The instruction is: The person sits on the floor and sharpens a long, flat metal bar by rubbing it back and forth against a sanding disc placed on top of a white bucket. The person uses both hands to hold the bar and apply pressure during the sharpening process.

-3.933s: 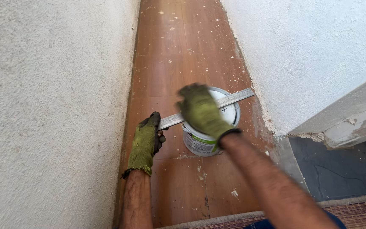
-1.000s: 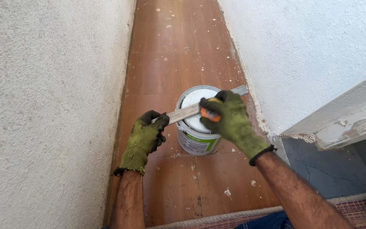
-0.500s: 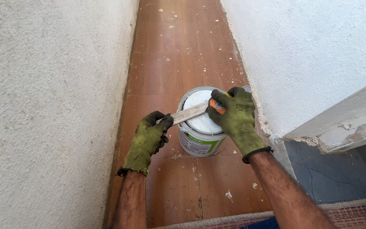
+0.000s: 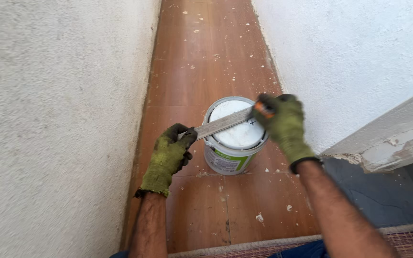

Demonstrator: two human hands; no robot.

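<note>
Your left hand (image 4: 167,156) is closed on the near end of the strip (image 4: 223,123), a flat grey metal piece lying across the top of the bucket (image 4: 234,136). Your right hand (image 4: 283,125) is curled shut around a small orange-tipped tool (image 4: 264,109), pressed to the strip's far end over the bucket rim. The bucket stands on the brown floor (image 4: 206,57), full of white paste, between two rough white walls (image 4: 48,119). White flecks dot the floor.
</note>
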